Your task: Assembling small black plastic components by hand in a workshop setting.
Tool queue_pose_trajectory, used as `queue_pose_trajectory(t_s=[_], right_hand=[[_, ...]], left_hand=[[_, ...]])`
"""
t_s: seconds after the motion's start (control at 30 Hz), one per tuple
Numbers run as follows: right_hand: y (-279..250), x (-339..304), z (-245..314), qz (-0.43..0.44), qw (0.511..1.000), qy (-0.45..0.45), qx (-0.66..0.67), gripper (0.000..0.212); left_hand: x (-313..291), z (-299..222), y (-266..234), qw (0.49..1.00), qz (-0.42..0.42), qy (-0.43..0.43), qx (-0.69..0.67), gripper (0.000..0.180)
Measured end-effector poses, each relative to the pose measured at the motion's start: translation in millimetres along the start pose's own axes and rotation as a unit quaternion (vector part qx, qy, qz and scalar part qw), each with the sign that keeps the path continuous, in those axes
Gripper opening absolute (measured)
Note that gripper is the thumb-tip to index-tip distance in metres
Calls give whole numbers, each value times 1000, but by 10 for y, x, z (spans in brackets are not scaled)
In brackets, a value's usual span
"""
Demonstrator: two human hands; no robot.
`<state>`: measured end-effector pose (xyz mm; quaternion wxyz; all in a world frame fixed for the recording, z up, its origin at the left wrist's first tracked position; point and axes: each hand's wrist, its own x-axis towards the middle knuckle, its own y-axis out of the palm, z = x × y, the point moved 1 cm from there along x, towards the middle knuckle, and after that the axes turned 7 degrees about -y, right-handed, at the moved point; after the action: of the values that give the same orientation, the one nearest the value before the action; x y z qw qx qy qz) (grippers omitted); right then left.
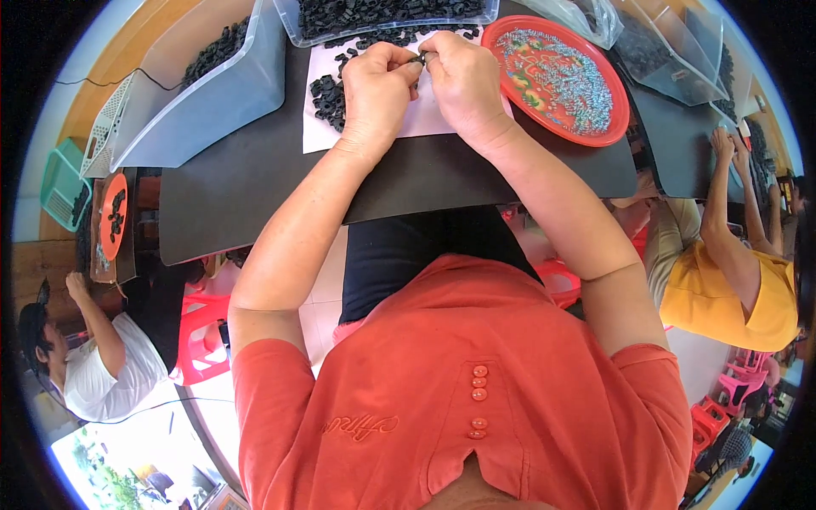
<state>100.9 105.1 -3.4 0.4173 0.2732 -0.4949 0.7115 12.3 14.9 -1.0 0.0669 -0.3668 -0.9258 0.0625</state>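
My left hand and my right hand meet above a sheet of white paper. Between their fingertips sits a small black part, pinched from both sides and mostly covered by the fingers. Whether a second tiny piece is in the right fingers cannot be made out. Loose black parts lie in a pile on the paper, left of my left hand. To the right of my right hand, a round red tray carries many tiny silvery pieces.
A clear bin of black parts stands beyond my hands. Another large bin is at the left of the dark table. Clear containers stand at the right. People sit at both sides, one in yellow, one in white.
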Motion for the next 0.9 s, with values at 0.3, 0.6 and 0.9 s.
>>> queue_pose_trajectory(t_s=[0.3,0.6,0.9], right_hand=[[31,-37,88,-61,996,-56,-26,10],[101,-56,70,-107,991,-29,70,11],[76,-36,70,-49,982,1,184,23]], left_hand=[[-23,73,49,994,-65,92,9,5],[-80,12,40,989,-84,125,12,8],[21,-58,-76,985,-11,-23,-174,5]])
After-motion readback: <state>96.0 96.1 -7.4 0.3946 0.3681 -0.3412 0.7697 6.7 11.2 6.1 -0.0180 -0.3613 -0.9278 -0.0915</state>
